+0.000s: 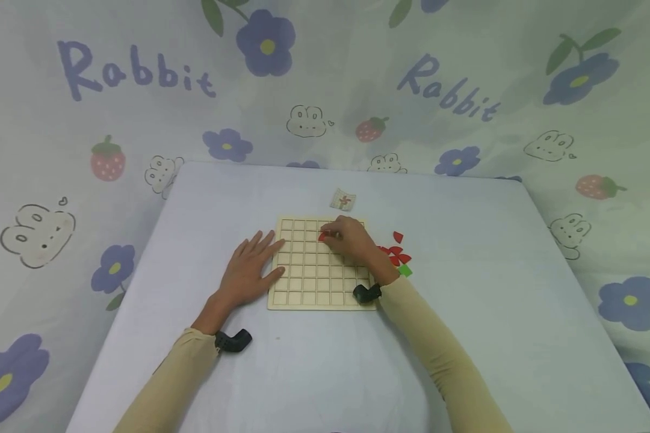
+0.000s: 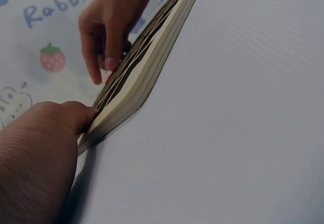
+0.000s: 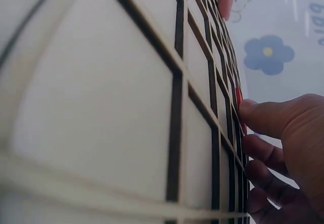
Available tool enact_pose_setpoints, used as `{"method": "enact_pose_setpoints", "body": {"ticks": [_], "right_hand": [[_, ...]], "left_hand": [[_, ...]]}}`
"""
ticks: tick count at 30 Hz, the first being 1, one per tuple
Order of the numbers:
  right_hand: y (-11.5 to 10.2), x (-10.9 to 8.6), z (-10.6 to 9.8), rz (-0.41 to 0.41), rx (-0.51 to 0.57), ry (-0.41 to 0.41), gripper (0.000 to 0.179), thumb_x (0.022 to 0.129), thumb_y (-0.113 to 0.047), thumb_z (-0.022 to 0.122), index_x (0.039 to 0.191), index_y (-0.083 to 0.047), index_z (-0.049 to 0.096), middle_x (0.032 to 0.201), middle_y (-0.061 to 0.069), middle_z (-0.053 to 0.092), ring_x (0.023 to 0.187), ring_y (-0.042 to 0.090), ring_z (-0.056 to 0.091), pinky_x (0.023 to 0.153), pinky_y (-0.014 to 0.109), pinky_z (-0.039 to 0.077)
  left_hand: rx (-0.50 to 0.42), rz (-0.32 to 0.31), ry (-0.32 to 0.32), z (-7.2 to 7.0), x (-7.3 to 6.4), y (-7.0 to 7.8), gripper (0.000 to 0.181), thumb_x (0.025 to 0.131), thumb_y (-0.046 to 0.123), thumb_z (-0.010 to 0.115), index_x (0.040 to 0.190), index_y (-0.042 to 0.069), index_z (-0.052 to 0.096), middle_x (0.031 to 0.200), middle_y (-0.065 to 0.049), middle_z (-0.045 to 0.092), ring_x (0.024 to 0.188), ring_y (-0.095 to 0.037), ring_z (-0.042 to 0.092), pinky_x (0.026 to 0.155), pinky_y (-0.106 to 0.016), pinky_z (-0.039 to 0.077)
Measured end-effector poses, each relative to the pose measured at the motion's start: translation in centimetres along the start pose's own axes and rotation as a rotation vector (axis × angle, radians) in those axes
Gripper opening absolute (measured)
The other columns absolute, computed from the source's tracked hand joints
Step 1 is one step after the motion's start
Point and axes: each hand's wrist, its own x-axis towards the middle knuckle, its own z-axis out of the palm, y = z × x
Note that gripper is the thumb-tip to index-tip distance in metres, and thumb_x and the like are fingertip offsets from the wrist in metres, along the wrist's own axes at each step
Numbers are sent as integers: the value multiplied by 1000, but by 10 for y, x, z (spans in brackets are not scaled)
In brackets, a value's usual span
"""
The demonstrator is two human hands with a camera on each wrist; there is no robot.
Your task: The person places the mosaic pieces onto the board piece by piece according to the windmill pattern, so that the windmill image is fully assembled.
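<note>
A wooden grid board (image 1: 303, 287) with square cells lies in the middle of the white table. My left hand (image 1: 248, 273) rests at its left edge, fingers spread; in the left wrist view the thumb (image 2: 78, 114) touches the board's rim. Over the far part of the grid, my right hand (image 1: 352, 239) pinches a red fan-shaped piece (image 1: 322, 237) low at the cells. In the right wrist view the thumb (image 3: 260, 115) covers part of that red piece (image 3: 238, 96). Whether it sits fully inside a cell cannot be made out.
Right of the board lie several red fan-shaped pieces (image 1: 395, 251), one red piece (image 1: 398, 237) apart from them, and a green square piece (image 1: 405, 270). A small card (image 1: 343, 199) with a red pinwheel-like picture lies beyond the board. A patterned cloth (image 1: 325, 78) hangs behind the table.
</note>
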Motion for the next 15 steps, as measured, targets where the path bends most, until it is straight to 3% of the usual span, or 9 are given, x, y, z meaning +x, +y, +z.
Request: {"method": "enact_pose_setpoints", "body": {"ticks": [5, 15], "right_hand": [[3, -4, -4, -30, -46, 44, 25, 89, -14, 74, 112, -5, 74, 93, 7, 67, 84, 21, 58, 73, 34, 49], [18, -29, -28, 140, -45, 68, 27, 90, -21, 73, 113, -7, 74, 102, 7, 69, 94, 24, 59, 80, 38, 51]], "left_hand": [[-4, 0, 3, 0, 1, -3, 65, 97, 51, 50, 153, 20, 37, 161, -6, 22, 148, -31, 11, 119, -50, 7], [-38, 8, 35, 4, 2, -5, 61, 95, 50, 54, 148, 19, 45, 160, -6, 25, 148, -30, 14, 118, -51, 8]]}}
